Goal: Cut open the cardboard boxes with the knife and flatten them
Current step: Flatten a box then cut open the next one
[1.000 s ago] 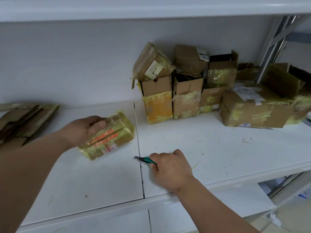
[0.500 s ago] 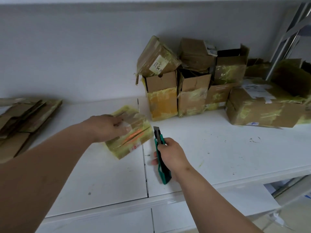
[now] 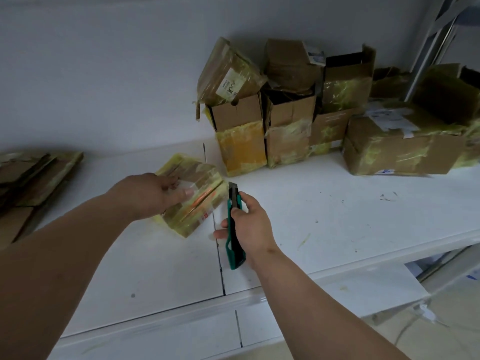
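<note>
While the left hand (image 3: 153, 194) lies on top of a small taped box (image 3: 193, 196), its thumb stretched out flat across the box's upper face and the fingers reaching over the far side, the right hand (image 3: 250, 224) is curled round a green-handled knife (image 3: 234, 227), thumb up on the slider, blade end pointing away toward the back wall. That small box, wrapped in yellowish tape with an orange strip along it, sits tilted on the white shelf (image 3: 337, 216) just left of the seam between the two shelf panels, about midway between front and back edge; the knife tip is just beside the box's right edge, and whether it touches cannot be told. Against the back wall, right of the seam, stands a cluster of upright boxes (image 3: 285, 120), several with open tops, one tilted box perched on the leftmost. A larger low box (image 3: 400, 149) rests toward the right end of the shelf. At the left end lies a stack of flattened cardboard (image 3: 31, 183)
</note>
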Motion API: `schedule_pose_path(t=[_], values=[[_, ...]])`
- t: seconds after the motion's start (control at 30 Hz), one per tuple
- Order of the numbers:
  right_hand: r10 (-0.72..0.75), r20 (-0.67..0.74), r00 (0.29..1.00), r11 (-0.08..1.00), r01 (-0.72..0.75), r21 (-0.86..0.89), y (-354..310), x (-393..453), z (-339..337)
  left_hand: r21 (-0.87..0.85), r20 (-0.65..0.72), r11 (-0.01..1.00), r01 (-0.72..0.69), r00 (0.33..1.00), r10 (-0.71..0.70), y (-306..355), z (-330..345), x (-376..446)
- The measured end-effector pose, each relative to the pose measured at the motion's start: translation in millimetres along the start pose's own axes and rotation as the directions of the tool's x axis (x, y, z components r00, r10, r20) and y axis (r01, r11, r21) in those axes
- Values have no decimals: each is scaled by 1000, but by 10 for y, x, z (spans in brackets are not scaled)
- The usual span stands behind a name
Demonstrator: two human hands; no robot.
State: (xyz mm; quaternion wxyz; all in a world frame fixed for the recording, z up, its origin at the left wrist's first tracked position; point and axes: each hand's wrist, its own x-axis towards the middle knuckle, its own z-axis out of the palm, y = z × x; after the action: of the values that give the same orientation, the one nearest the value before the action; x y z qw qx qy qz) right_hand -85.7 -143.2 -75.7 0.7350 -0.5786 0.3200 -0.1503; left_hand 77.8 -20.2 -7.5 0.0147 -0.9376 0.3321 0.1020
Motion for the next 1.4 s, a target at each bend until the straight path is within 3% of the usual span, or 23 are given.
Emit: schedule_pose_path(t=[0.23, 0.37, 0.53, 0.77, 1.07, 1.4], values=[[-2, 43, 999, 1000, 3, -28, -75, 52, 102, 20, -41, 1000, 9, 999, -8, 17, 57, 7], [-42, -35, 998, 994, 39, -100, -108, 68, 242, 52, -76, 999, 16, 997, -12, -4, 102, 40], [-26, -110, 994, 999, 22, -42, -45, 99, 307, 77, -76, 997, 20, 997, -14, 20, 119, 64], [-63, -50, 997, 997, 61, -50, -71, 72, 238, 73, -75, 997, 17, 997, -11, -13, 107, 75], [-37, -85, 996, 993, 27, -114, -109, 115, 314, 106, -74, 994, 5, 997, 3, 16, 119, 79], [45, 80, 996, 999, -43, -27, 23, -153, 417, 98, -74, 995, -14, 997, 21, 15, 118, 121]])
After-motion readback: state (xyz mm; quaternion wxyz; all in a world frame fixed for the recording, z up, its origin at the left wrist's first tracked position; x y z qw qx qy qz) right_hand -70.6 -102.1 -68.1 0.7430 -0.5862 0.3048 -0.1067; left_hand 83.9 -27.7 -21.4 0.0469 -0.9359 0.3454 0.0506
